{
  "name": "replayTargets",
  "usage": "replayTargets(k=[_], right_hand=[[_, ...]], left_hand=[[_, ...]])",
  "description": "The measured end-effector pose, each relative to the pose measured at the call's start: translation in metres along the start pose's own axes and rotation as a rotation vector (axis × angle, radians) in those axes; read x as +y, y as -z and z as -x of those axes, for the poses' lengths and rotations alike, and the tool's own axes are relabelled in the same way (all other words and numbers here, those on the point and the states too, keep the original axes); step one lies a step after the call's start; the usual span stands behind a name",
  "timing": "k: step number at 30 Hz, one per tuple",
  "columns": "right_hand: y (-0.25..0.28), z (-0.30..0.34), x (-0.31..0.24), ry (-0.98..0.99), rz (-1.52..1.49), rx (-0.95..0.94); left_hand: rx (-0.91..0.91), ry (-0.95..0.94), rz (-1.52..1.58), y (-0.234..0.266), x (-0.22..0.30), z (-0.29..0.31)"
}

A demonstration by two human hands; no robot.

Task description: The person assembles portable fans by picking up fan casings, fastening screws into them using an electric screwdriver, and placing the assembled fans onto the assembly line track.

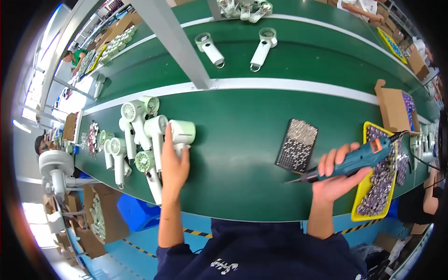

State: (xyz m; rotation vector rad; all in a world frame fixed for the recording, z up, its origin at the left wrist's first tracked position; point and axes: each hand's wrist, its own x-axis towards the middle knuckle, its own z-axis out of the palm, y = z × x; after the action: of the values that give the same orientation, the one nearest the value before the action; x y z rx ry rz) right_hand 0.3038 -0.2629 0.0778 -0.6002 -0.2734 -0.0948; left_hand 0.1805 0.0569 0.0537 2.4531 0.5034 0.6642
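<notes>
At the left of the bench, my left hand [174, 164] closes around the short neck of a pale green handheld fan [183, 132], thumb on its right side and fingers on its left. Several white and green handheld fans [134, 113] lie clustered beside it, partly overlapping. My right hand [338, 175] grips a teal electric screwdriver [361, 157], its thin bit pointing left over the green bench. Just beyond the bit lies a dark tray of small metal screws [298, 145], standing in rows at its near part and heaped at its far part.
A yellow tray [357, 205] of small purple-silver parts sits at the right, with an open cardboard box [391, 109] behind it. Two white fans [263, 50] lie beyond the metal rail [261, 84]. A grey post [175, 42] rises from that rail. Other people work farther off.
</notes>
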Motion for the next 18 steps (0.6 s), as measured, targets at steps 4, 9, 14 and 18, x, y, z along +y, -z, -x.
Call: replayTargets(k=[4,9,14,18], right_hand=[[0.002,-0.003,-0.007,0.047,0.105,0.074],[0.005,-0.005,0.0,0.016,0.149,0.134],[0.004,-0.013,-0.004,0.153,0.214,0.017],[0.015,-0.027,0.006,0.329,0.343,-0.179]], left_hand=[[-0.208,0.44,0.977,-0.011,0.036,-0.001],[-0.382,0.717,1.552,-0.048,0.047,0.01],[-0.525,0.913,1.814,-0.072,0.068,0.034],[-0.512,0.803,1.576,-0.082,0.102,0.046]])
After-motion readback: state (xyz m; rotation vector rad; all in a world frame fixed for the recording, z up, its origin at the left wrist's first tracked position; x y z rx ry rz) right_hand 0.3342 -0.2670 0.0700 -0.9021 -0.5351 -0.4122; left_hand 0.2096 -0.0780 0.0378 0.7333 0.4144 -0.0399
